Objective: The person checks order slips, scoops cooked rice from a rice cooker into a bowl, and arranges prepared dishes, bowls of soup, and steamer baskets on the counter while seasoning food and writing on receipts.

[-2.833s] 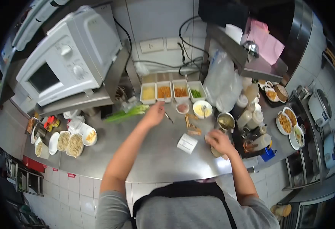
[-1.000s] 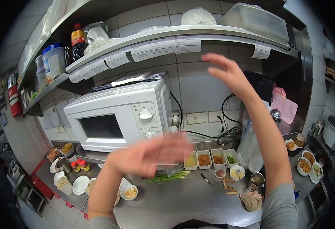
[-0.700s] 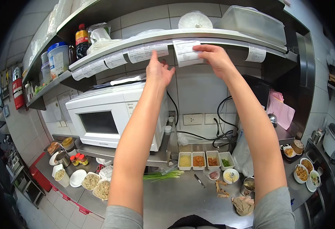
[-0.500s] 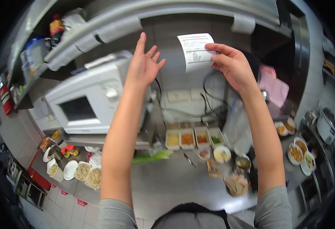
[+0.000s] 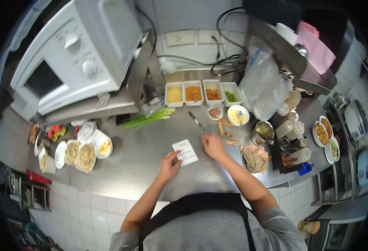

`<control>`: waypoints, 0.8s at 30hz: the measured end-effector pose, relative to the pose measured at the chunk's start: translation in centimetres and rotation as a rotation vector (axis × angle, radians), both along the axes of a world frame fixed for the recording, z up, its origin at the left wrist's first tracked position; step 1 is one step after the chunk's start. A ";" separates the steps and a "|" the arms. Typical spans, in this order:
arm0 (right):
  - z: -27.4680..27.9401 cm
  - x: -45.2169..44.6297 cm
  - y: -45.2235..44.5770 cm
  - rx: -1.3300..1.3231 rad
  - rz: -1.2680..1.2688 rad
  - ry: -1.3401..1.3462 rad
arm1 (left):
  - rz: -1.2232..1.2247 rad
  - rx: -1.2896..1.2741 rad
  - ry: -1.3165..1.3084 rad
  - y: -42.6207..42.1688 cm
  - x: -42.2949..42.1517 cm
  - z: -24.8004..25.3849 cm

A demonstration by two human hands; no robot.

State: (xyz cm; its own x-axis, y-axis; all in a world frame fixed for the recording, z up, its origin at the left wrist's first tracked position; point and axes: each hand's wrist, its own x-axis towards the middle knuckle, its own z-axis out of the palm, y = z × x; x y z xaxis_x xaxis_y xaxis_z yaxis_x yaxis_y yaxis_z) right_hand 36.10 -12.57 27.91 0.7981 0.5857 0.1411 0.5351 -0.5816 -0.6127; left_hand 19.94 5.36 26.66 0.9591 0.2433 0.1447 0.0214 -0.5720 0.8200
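A printed paper receipt [image 5: 187, 154] lies on the steel counter. My left hand [image 5: 169, 166] holds its left edge, fingertips on the paper and thumb a little apart from them. To the right, my right hand [image 5: 213, 146] is low over the counter with curled fingers; what they hold, if anything, is hidden. A dark marker pen [image 5: 195, 119] lies just beyond those fingers; whether they touch its near end I cannot tell. Wooden clothespins [image 5: 227, 134] lie beside my right hand.
Food tubs [image 5: 174, 95] line the back, with spring onions [image 5: 148, 118] to their left. A white microwave [image 5: 66, 54] stands on a raised shelf. Rightward are a metal cup [image 5: 262, 133], a crumpled cloth [image 5: 254, 160] and squeeze bottles [image 5: 295, 130]. Noodle tubs [image 5: 86, 158] sit left.
Both hands have come down from in front of the wall to the counter. The receipt has passed from my raised right hand to the counter under my left. The view has tilted downward.
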 end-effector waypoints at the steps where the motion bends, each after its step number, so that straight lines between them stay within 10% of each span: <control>1: 0.4 0.8 1.1 -0.008 -0.090 -0.051 | 0.003 0.114 -0.027 0.2 -0.2 0.4; 10: -0.2 6.3 5.0 -0.221 -0.153 0.006 | 0.036 0.380 -0.049 0.4 -0.4 0.3; 14: 0.3 3.0 3.4 0.447 -0.177 0.828 | 0.040 0.396 -0.047 0.7 -0.3 0.4; 24: -2.6 -8.3 4.2 0.617 -0.011 0.624 | 0.043 0.385 -0.049 0.9 -0.3 0.4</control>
